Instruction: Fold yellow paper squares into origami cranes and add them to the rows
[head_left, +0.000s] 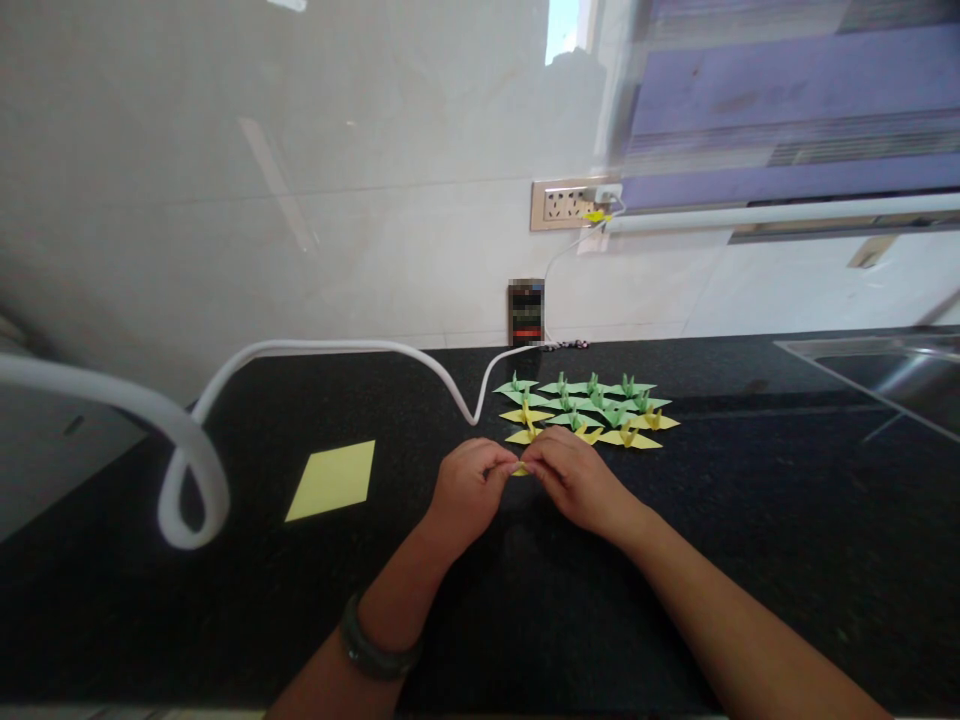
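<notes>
Between my fingertips is a small piece of folded yellow paper [520, 469], mostly covered by the fingers. My left hand [471, 490] pinches its left side, and my right hand [574, 475] pinches the right. Just beyond my hands, rows of folded paper cranes stand on the dark countertop [225, 620]. Green cranes [592, 385] are at the back, with yellow cranes [631, 438] nearer to me and at the sides. My right hand partly hides the nearest row. To the left lies a flat sheet of yellow paper [334, 482].
A thick white cable [337, 346] loops across the left side in front of the wall. At the back, a phone-like device [526, 312] leans on the wall below a socket panel [564, 205] with a charger plugged in. A metal sink [892, 375] is at the right.
</notes>
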